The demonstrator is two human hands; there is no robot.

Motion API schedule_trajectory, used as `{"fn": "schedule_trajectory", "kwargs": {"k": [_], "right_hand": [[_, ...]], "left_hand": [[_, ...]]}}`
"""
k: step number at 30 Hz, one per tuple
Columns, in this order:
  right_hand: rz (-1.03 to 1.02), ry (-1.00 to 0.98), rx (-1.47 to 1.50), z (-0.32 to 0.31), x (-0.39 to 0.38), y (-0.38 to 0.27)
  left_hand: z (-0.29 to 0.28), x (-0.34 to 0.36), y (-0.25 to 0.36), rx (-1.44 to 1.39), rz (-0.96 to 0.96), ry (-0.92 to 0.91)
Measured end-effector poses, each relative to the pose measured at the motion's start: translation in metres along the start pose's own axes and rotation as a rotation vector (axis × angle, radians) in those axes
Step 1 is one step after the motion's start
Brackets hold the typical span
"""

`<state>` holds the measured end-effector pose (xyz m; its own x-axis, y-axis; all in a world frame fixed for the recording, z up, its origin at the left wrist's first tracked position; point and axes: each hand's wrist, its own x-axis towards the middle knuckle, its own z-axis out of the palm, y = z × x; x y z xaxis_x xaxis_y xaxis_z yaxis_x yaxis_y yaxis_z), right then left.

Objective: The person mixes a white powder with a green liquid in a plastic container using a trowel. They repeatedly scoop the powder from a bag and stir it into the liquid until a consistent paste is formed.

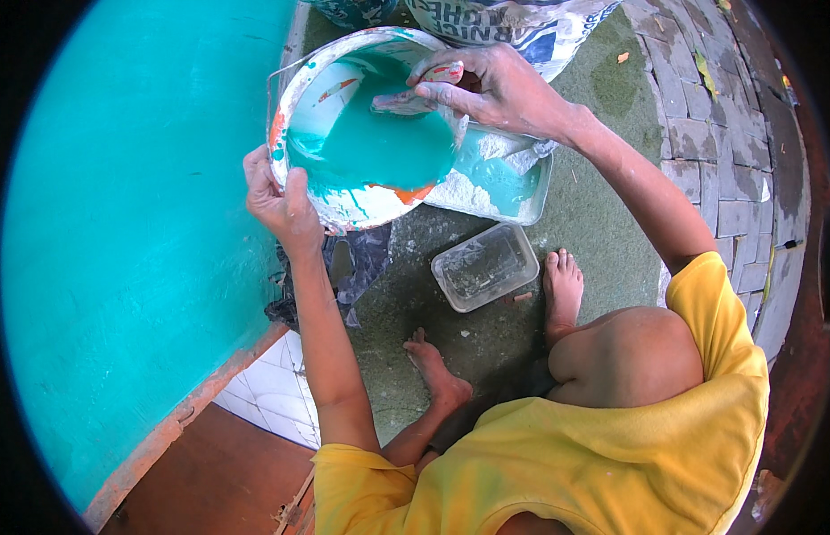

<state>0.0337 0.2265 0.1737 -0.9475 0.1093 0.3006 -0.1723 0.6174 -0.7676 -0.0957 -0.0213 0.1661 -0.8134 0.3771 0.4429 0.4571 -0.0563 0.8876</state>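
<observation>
My left hand grips the near-left rim of a white bucket, fingers outside and thumb over the edge. Teal paint fills part of the bucket, and its walls carry teal and orange smears. Over the bucket's right side, my right hand is closed on a small paint-smeared tool with a pale, flattish end above the paint. Its exact kind is unclear. Beside the bucket, partly beneath its rim, lies a shallow tray holding white powder and pale teal liquid.
A clear plastic tub sits on the floor near my bare feet. A printed white sack and a dark container stand behind the bucket. Along the left runs a teal wall; grey paving is on the right. Dark crumpled plastic lies below the bucket.
</observation>
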Motion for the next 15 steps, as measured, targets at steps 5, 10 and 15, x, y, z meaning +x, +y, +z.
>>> {"fn": "schedule_trajectory", "kwargs": {"k": [5, 10, 15], "right_hand": [[0.001, 0.001, -0.001, -0.0001, -0.0001, 0.0003], [0.008, -0.003, 0.005, 0.0000, 0.0007, -0.0008], [-0.049, 0.087, 0.048, 0.0045, 0.0014, 0.0042]], "left_hand": [[0.0011, -0.0005, 0.0006, -0.011, -0.015, -0.005], [0.0007, -0.0004, 0.0000, -0.019, 0.002, 0.012], [0.0013, 0.0011, 0.0013, -0.024, -0.022, 0.012]]}}
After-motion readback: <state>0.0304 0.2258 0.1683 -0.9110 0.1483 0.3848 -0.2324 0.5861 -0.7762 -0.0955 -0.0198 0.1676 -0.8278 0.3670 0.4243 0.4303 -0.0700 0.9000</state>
